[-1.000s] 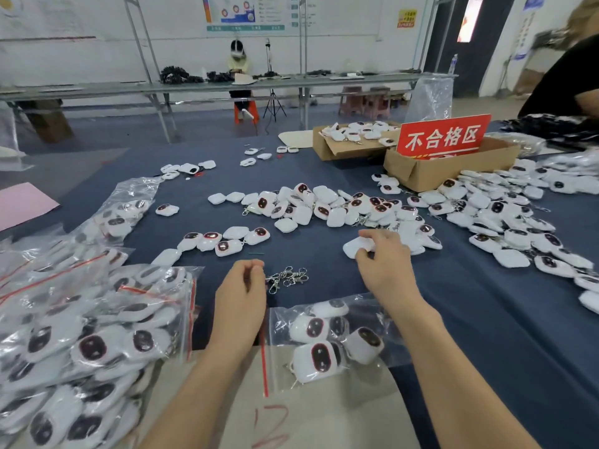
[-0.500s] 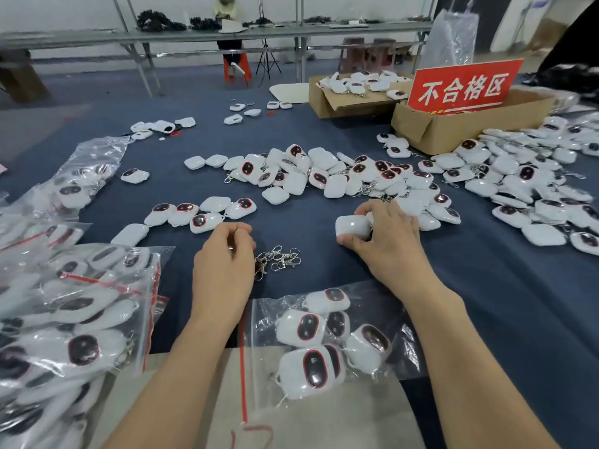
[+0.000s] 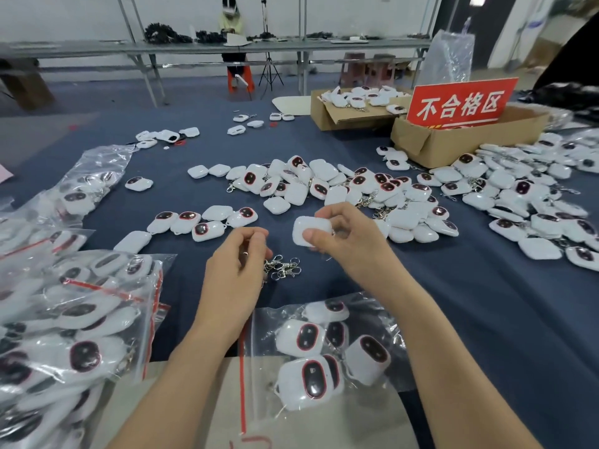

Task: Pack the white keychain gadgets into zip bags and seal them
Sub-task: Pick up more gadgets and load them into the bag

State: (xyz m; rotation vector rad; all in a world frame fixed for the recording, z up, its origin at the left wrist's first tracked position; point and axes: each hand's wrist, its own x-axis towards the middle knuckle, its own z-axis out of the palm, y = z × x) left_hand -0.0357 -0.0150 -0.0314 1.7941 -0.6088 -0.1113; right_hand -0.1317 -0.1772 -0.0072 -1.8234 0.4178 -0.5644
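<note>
1. A clear zip bag (image 3: 274, 319) lies at the near edge of the blue tabletop (image 3: 486, 312), and it serves as the landmark here. Its red seal strip (image 3: 242, 367) runs down its left side. Several bagged gadgets (image 3: 308, 380) lie inside with their dark faces up.
2. Just beyond the bag, the right hand (image 3: 350, 236) pinches a white keychain gadget (image 3: 311, 230) between thumb and fingers. The gadget's plain back shows, and it is held clear of the tabletop.
3. Beyond the bag's left corner, the left hand (image 3: 236, 264) has its fingers curled against the thumb. It pinches a small metal ring (image 3: 245, 254).
4. A small pile of metal clasps (image 3: 285, 268) lies on the tabletop between the bag and the two hands.
5. Farther beyond the bag sits a loose heap of gadgets (image 3: 324, 186). A short row of gadgets (image 3: 201, 223) lies beyond the bag and to its left.
6. Left of the bag, filled zip bags (image 3: 81, 319) are stacked on one another.
7. Beyond the bag to the right, more loose gadgets (image 3: 525, 202) are spread over the tabletop. Behind them stands a cardboard box (image 3: 453, 144) carrying a red sign (image 3: 460, 105).
8. A second cardboard box (image 3: 334, 113) beyond the heap holds gadgets.
9. A beige sheet (image 3: 201, 400) lies under the bag's near end.
</note>
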